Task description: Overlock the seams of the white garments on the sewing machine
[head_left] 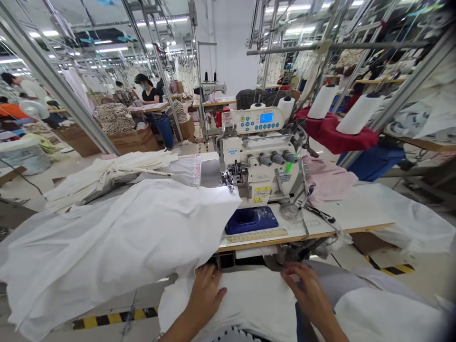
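White fabric (142, 228) drapes across the left of the sewing table, and its right corner reaches the needle area of the white overlock machine (260, 161). More white fabric (254, 294) lies in front of the table edge, over the lap. My left hand (206, 292) rests on that cloth's left side, its fingers bent over the upper edge and the thumb apart. At the cloth's upper right corner is my right hand (302, 285), thumb and fingertips pinched together at the edge. Whatever lies inside each hand's fingers is too small to make out.
A blue tray (251, 220) and a ruler strip (256, 235) are at the table's front edge. Stacked white pieces (110, 175) lie at the back left. Pink fabric (329, 178) and thread cones (359, 114) are on the right. A seated person (151, 92) works farther back.
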A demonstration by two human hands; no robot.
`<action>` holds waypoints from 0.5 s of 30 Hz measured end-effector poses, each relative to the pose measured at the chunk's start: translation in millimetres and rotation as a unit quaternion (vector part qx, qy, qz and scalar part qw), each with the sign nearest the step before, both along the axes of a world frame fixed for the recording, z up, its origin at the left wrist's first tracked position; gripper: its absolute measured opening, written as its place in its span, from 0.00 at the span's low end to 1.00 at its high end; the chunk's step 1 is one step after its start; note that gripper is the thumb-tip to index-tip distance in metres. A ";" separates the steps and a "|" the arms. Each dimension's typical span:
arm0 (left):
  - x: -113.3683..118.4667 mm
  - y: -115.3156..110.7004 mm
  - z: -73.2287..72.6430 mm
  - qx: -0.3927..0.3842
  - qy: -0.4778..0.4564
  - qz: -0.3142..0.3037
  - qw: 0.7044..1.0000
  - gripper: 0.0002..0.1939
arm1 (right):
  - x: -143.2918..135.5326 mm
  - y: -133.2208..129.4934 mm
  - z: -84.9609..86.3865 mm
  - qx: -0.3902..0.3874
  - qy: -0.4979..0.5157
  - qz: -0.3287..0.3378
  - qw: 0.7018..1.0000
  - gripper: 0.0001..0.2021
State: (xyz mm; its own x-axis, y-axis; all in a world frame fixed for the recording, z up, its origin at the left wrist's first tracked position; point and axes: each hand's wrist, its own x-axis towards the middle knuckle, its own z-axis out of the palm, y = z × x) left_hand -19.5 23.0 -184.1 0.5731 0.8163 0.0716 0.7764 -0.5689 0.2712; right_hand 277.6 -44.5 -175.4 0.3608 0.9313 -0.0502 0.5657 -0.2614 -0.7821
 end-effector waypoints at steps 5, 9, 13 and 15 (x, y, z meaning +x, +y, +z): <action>45.3 -7.5 92.3 -0.170 -0.126 -0.119 0.970 0.40 | -21.7 -1.5 90.8 0.009 0.030 0.128 0.991 0.18; 77.5 20.8 170.9 -0.263 -0.186 -0.178 0.930 0.20 | -36.1 29.9 164.6 0.126 -0.021 0.196 0.972 0.14; 64.2 42.6 240.9 -0.361 -0.257 -0.114 0.889 0.09 | -43.3 60.7 212.4 0.128 0.105 0.325 0.931 0.20; 46.5 46.1 274.1 -0.350 -0.318 -0.042 0.880 0.11 | -49.7 72.8 227.4 0.085 0.179 0.417 0.887 0.22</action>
State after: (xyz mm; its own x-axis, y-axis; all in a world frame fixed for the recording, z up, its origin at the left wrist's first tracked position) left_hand 27.0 69.1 90.0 0.6591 0.7448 -0.1041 0.3037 -0.1369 0.9429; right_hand 227.8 28.3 52.0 -0.4678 0.8721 0.1436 0.2153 0.2700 -0.9385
